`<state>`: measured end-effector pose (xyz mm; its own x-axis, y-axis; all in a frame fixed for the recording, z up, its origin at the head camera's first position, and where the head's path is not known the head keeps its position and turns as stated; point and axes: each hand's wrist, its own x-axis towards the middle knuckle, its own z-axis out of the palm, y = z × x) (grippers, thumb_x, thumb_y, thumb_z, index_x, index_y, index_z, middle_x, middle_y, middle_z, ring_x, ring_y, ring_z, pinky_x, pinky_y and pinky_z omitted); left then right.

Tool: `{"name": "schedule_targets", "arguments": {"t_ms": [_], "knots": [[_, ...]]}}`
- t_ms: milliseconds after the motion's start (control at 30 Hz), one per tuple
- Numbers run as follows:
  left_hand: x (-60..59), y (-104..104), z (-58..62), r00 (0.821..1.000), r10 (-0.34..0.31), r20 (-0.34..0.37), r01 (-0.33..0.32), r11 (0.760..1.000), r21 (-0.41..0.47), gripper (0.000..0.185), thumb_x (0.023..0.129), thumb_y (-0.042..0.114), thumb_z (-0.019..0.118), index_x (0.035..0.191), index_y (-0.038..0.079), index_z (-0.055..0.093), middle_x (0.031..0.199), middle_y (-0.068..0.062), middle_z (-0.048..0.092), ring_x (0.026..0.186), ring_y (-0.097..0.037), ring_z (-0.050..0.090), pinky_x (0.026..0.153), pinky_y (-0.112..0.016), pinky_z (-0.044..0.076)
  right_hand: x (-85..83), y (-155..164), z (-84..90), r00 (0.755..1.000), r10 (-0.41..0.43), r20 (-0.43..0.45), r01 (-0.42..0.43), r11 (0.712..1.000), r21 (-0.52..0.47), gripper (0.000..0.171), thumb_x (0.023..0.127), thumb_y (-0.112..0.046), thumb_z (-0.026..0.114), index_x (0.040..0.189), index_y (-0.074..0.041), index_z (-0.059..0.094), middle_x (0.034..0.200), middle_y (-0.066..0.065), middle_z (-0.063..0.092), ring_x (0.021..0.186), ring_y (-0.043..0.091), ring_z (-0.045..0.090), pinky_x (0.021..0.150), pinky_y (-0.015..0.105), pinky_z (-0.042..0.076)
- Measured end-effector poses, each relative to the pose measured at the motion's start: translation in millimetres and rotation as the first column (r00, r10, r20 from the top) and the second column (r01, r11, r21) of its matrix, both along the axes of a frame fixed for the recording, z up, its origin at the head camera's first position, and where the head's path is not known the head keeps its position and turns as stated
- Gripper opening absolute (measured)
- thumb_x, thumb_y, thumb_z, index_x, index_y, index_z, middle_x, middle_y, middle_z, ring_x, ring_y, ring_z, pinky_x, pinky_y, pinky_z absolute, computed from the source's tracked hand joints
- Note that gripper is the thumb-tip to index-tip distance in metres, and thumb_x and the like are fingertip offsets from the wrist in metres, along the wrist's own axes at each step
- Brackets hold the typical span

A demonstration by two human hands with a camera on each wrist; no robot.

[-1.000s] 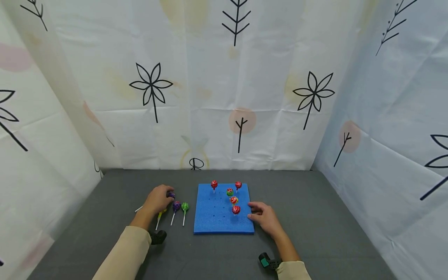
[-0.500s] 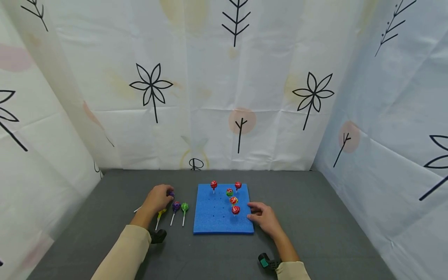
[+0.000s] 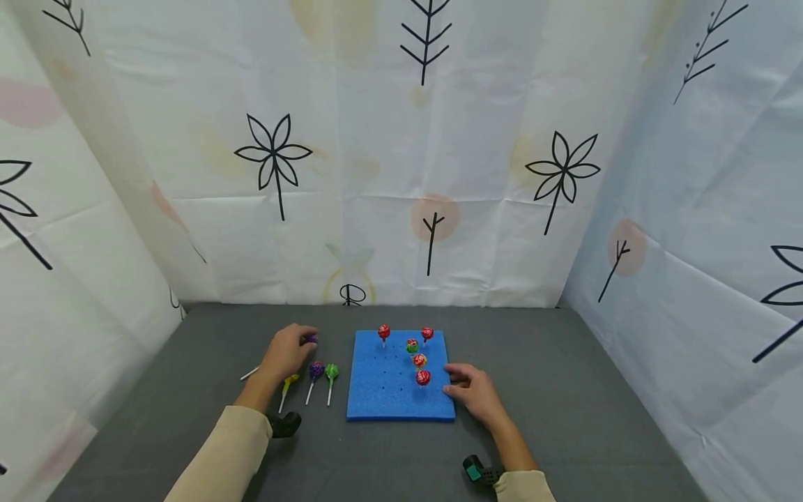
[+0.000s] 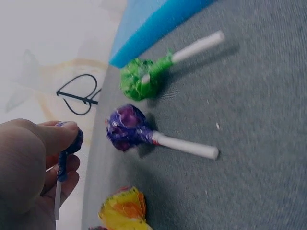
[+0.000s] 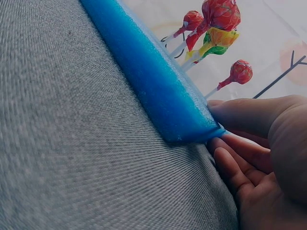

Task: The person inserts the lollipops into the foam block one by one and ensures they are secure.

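My left hand (image 3: 287, 351) pinches a purple-wrapped lollipop (image 4: 62, 165) by its head, its white stick hanging down in the left wrist view. Beside that hand on the table lie a yellow lollipop (image 3: 288, 382), another purple lollipop (image 3: 316, 371) and a green lollipop (image 3: 331, 373). A blue foam board (image 3: 383, 404) with small holes bears several upright lollipops, among them a red lollipop (image 3: 423, 377) and a red-and-green lollipop (image 3: 411, 345). At the board's right edge, my right hand (image 3: 475, 390) grips the foam, thumb on top and fingers against the side in the right wrist view.
A white stick (image 3: 249, 373) shows left of my left forearm, its other end hidden. The grey tabletop (image 3: 564, 411) ends at a patterned white cloth (image 3: 489, 265) behind, with more cloth on both sides.
My left hand has shifted slightly up and away with the purple lollipop. The right hand and the board have stayed in place.
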<state>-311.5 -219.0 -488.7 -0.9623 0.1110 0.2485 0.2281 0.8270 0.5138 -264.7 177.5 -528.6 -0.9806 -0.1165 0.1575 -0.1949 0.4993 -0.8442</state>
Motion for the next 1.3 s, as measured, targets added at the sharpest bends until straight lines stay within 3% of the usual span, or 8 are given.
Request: {"name": "schedule_targets", "arguments": {"t_ms": [467,933,1300], "knots": [[2.7,20,6.3,0.996,-0.005,-0.085,0.02,0.984,0.179,0.025,0.09,0.013,0.071,0.114,0.005,0.069,0.104,-0.01,0.066,0.094,-0.027,0.062,0.082,-0.046,0.051,-0.5,0,-0.2,1.0,0.008,0.01,-0.008,1.0,-0.012,0.035,0.084,-0.005,0.075,0.118,-0.002,0.067,0.11,0.011,0.065,0.093,0.023,0.063,0.081,0.04,0.054],[9.8,41,15.5,0.997,-0.011,-0.083,0.037,0.95,0.31,0.024,0.087,0.017,0.076,0.108,0.008,0.069,0.098,-0.005,0.07,0.09,-0.022,0.066,0.078,-0.043,0.053,-0.1,1,0.5,1.0,0.023,0.014,-0.022,1.0,-0.02,0.035,0.085,-0.005,0.075,0.119,-0.001,0.067,0.11,0.011,0.065,0.092,0.023,0.063,0.081,0.04,0.054],[15.4,58,19.3,0.997,-0.056,-0.059,0.076,0.892,0.445,0.027,0.085,0.01,0.076,0.109,0.005,0.066,0.102,-0.008,0.069,0.094,-0.024,0.066,0.079,-0.039,0.055,-0.6,3,0.0,0.999,0.039,0.001,-0.039,0.999,-0.024,0.035,0.085,-0.005,0.075,0.119,-0.001,0.066,0.11,0.011,0.065,0.092,0.023,0.063,0.08,0.039,0.054]]}}
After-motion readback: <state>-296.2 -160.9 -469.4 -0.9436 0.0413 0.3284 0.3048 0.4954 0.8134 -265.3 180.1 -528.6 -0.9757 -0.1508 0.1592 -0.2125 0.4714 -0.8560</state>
